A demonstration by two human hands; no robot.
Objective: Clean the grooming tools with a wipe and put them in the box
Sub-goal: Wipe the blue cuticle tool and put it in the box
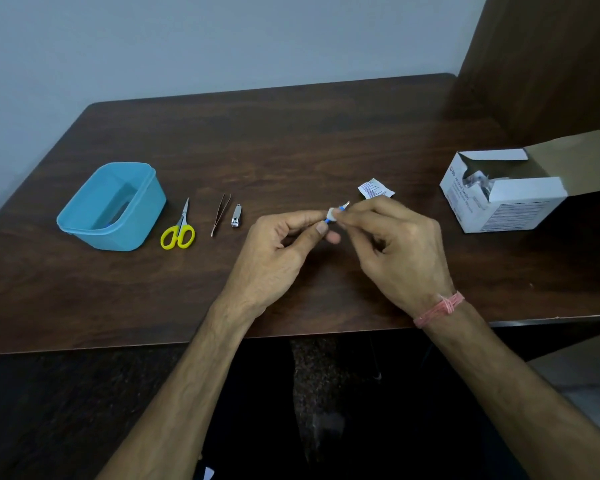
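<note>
While the left hand (278,244) is pinching a folded wipe (330,214) around a small blue-handled tool (340,209), the right hand (395,237) is gripping the tool's other end, steadying it above the table's (291,140) middle; the blue box (111,206) is waiting near the left edge.

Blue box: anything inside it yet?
The blue box shows mostly bare floor; a small blue shape lies low by the near wall, half hidden by the rim, so I cannot identify it.
</note>
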